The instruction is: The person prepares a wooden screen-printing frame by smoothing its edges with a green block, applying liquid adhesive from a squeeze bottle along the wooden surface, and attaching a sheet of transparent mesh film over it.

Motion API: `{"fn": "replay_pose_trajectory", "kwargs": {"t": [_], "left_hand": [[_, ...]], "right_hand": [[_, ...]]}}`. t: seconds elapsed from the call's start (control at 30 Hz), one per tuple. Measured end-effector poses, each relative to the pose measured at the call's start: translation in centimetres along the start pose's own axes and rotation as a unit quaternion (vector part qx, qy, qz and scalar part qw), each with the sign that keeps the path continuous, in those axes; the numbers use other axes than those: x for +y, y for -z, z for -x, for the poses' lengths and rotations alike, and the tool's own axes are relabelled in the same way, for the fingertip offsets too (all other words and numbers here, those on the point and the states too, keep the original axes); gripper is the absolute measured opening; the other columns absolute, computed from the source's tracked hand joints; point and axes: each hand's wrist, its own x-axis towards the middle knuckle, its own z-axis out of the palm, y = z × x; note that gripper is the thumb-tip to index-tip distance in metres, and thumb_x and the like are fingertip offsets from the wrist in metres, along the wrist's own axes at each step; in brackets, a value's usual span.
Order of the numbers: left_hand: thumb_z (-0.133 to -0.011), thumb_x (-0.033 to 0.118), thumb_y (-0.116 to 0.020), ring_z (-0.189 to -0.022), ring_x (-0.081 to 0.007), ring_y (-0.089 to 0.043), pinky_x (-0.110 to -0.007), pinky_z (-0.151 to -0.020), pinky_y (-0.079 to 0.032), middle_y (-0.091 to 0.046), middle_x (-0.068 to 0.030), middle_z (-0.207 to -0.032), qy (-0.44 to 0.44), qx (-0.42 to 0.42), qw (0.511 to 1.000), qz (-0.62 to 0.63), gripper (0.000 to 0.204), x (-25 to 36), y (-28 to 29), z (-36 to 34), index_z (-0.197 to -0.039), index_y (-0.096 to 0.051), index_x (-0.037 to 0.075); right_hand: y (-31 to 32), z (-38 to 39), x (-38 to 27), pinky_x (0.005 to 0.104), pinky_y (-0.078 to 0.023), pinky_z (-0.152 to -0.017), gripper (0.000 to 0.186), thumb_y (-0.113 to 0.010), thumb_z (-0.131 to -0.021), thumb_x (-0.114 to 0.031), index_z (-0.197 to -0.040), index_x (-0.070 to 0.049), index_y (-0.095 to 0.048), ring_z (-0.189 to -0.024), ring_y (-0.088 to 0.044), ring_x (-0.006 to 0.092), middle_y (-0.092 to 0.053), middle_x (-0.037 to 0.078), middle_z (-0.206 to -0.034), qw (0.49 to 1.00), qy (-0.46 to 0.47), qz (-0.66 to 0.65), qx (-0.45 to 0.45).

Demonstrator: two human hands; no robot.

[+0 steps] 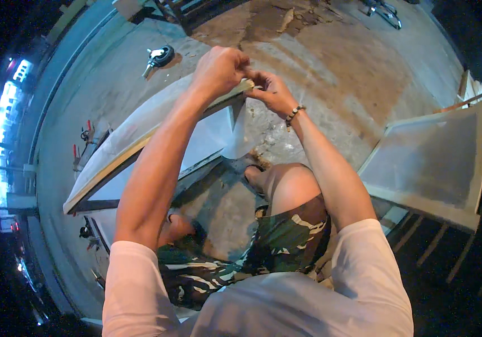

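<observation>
The left hand [218,67] is closed in a fist over the top corner of a pale framed panel [140,135] standing tilted on the concrete floor [336,62]. The right hand [274,92] pinches at that same corner, fingers nearly shut; what they grip, possibly a small fastener, cannot be made out. The panel looks rigid, flat and fairly light, with a smooth face and wooden edging. It is best gripped along the frame edge. A similar panel [432,163] leans at the right.
</observation>
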Motion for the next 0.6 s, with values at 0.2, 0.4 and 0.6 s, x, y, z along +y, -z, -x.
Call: {"fn": "replay_pose_trajectory", "kwargs": {"t": [0.2,0.4,0.6], "left_hand": [[-0.075,0.011,-0.073,-0.068,-0.0201,-0.063,-0.032,-0.064,-0.049,-0.066,-0.0107,-0.076,-0.023,0.130,0.990,0.045,0.012,0.7,7.5,7.7,-0.083,-0.069,0.003],[-0.078,0.006,-0.070,-0.069,-0.0143,-0.057,-0.026,-0.064,-0.045,-0.061,-0.0049,-0.074,0.205,0.134,0.968,0.047,0.009,0.6,18.2,29.3,-0.077,-0.064,0.000],[-0.084,0.012,-0.069,-0.068,-0.0074,-0.054,-0.022,-0.063,-0.044,-0.061,0.0001,-0.075,0.526,0.315,0.785,0.084,0.010,-4.2,18.8,56.2,-0.082,-0.064,0.003]], "right_hand": [[0.3,-0.2,-0.3,0.0292,-0.051,-0.080,0.039,-0.079,-0.074,-0.020,-0.103,-0.003,-0.061,-0.091,-0.061,0.0151,-0.065,0.007,-0.097,0.996,0.004,0.086,0.020],[0.0,-1.0,-2.3,0.0278,-0.050,-0.073,0.035,-0.080,-0.074,-0.022,-0.095,-0.003,-0.060,-0.083,-0.061,0.0145,-0.065,0.007,-0.090,0.988,-0.033,0.151,0.001],[-1.7,-2.6,-5.4,0.0279,-0.049,-0.072,0.037,-0.082,-0.072,-0.022,-0.093,0.000,-0.060,-0.079,-0.061,0.0136,-0.065,0.007,-0.087,0.971,-0.062,0.232,0.004]]}}
